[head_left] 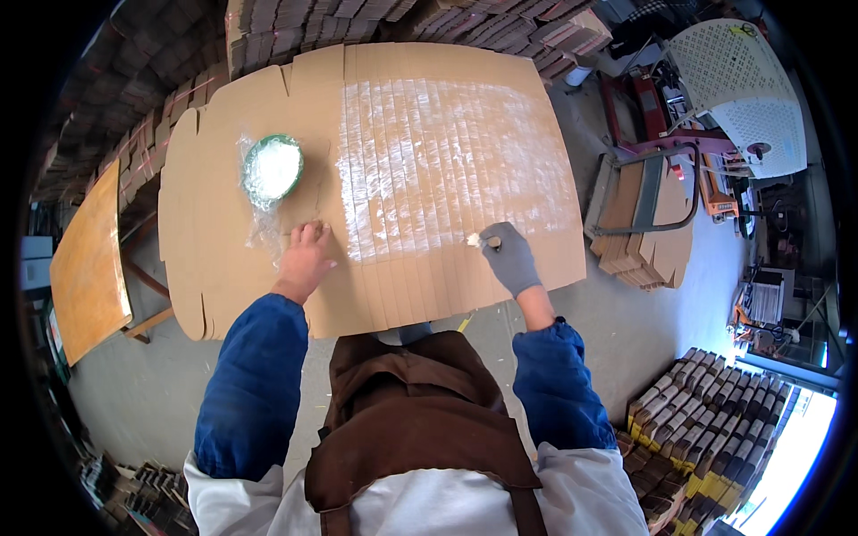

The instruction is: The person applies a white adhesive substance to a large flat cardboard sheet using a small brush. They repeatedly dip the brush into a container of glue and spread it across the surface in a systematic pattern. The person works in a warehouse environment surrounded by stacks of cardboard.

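Overlapping flat cardboard sheets (420, 290) lie fanned across the table before me, their exposed strips smeared with white paste (429, 161). My bare left hand (306, 259) rests on the cardboard left of the pasted strips, fingers stretched out, with nothing seen in it. In a grey glove, my right hand (511, 257) is closed around a small brush (476, 240) with pale bristles, at the near edge of the paste. Most of the brush handle is hidden by the glove. Beyond my left hand stands a green bowl (299, 170) of white paste, on crumpled clear plastic (262, 228).
Bundled cardboard stacks (304, 25) line the far side. At the left is a wooden board (89, 268) on legs. A cart (645, 201) with cardboard stands close on the right, a perforated white-topped machine (755, 98) behind it. More bundles (706, 411) fill the lower right.
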A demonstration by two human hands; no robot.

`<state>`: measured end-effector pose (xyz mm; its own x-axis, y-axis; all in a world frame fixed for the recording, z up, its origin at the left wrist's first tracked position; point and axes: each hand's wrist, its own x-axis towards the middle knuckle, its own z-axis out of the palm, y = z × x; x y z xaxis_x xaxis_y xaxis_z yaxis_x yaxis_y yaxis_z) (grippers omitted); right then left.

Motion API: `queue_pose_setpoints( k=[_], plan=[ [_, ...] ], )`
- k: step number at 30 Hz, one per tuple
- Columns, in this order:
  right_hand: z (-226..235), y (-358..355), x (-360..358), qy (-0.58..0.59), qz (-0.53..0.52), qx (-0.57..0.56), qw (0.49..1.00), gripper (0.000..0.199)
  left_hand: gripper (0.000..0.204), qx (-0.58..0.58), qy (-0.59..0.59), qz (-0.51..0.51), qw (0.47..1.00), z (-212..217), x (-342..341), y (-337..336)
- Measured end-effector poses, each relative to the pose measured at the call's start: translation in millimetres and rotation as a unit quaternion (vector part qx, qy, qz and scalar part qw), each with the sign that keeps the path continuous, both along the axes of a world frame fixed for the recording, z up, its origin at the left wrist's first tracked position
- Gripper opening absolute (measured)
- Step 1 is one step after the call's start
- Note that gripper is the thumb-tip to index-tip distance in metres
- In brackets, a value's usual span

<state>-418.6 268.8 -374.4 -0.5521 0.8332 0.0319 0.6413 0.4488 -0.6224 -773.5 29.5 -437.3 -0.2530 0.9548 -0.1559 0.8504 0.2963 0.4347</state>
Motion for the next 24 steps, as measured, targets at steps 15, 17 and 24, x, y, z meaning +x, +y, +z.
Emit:
queue_pose_setpoints(
  k=[15,17,24],
  plan=[
    [7,33,33,-0.111,-0.099,0.007,0.989,0.02,0.076,-0.063,0.121,-0.026,0.99,1,-1,-2],
    [3,17,20,0.006,-0.028,0.071,0.997,0.026,0.074,-0.056,0.11,-0.024,0.992,1,-2,-4],
    [-4,2,-11,-0.04,0.017,0.041,0.998,0.04,0.068,-0.07,0.105,0.027,0.992,22,17,-1]
  ],
)
